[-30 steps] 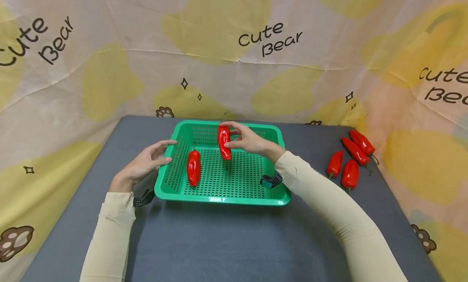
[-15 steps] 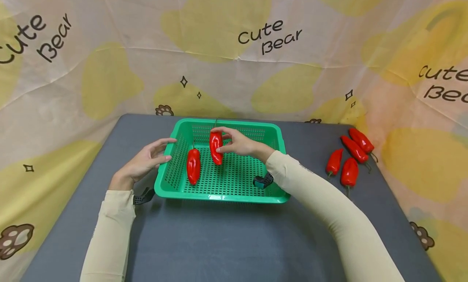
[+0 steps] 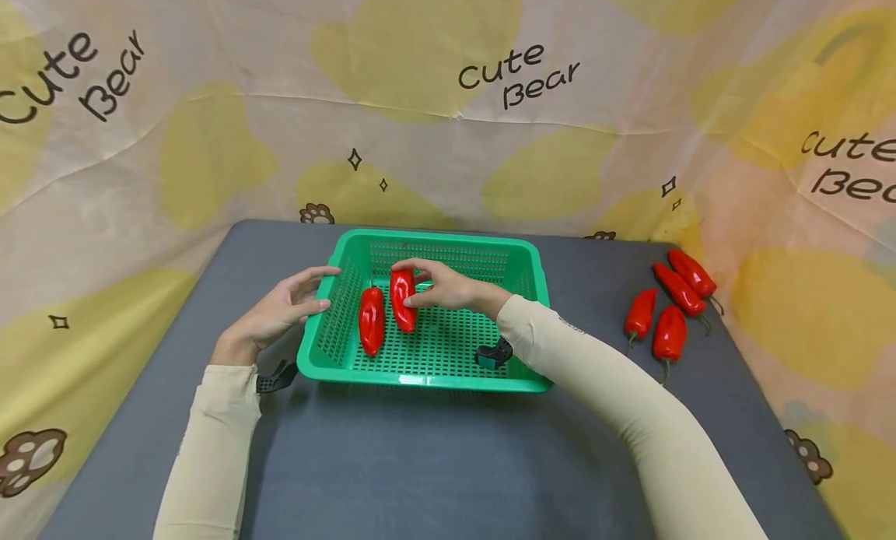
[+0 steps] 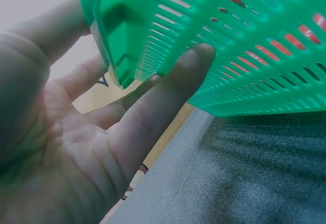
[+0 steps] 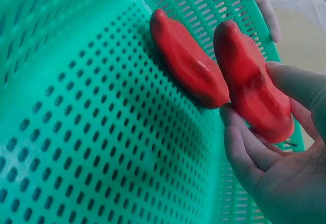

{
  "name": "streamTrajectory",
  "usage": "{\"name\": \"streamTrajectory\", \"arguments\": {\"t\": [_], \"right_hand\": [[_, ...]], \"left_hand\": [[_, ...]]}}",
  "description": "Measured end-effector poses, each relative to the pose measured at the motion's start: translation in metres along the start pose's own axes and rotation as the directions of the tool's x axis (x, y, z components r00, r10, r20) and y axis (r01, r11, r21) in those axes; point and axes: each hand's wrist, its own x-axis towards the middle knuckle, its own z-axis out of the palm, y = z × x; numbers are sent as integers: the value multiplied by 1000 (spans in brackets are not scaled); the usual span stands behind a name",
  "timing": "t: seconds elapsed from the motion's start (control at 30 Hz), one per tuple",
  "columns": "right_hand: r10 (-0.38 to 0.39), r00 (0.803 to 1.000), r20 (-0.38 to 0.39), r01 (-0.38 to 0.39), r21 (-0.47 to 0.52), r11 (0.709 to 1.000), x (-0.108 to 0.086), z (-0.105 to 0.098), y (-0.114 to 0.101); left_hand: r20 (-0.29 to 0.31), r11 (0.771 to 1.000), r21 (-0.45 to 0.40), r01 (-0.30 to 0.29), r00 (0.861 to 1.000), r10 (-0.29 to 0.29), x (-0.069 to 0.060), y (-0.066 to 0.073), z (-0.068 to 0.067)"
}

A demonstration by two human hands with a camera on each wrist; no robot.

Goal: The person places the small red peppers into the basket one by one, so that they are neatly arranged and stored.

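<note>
My right hand (image 3: 446, 287) pinches a glossy red pepper (image 3: 402, 300) between thumb and fingers inside the green basket (image 3: 423, 381). In the right wrist view, the held pepper (image 5: 253, 84) tilts near the basket's end wall, and a second pepper (image 5: 188, 58) lies on the perforated floor beside it. From above, that second pepper (image 3: 372, 322) lies lengthwise to the left of the held one. My left hand (image 3: 280, 310) touches the basket's left rim from outside, fingers spread. In the left wrist view, the left hand's fingers (image 4: 168, 89) reach along the outer wall, fairly straight.
Several more red peppers (image 3: 670, 334) lie loose on the grey table (image 3: 420, 462) at the right, stems toward the near side. A printed cloth (image 3: 420, 96) hangs behind and along the sides. Black wrist straps (image 3: 276, 378) sit on both wrists.
My right hand has moved left and toward me with the pepper, bringing it lower and closer to the one in the basket. The left hand has stayed at the rim.
</note>
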Motion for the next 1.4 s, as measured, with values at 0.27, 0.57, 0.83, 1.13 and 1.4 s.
{"name": "streamTrajectory", "arguments": {"t": [0.27, 0.57, 0.83, 1.13, 1.4], "right_hand": [[125, 988, 92, -126, -2, 992, 5, 7, 1], [214, 959, 186, -213, -28, 977, 11, 12, -2], [229, 954, 193, -222, -58, 973, 15, 14, 0], [224, 952, 209, -232, 15, 973, 16, 16, 3], [223, 951, 216, -241, 62, 969, 17, 20, 3]], "left_hand": [[5, 1000, 0, -7, 1000, 7, 1, -1, -1], [-3, 1000, 22, -1, 1000, 1, 1, -4, 0], [-4, 1000, 27, -3, 1000, 3, 1, -3, -1], [1, 1000, 24, -7, 1000, 7, 1, -1, 0], [-1, 1000, 5, -5, 1000, 5, 1, -1, 0]]}}
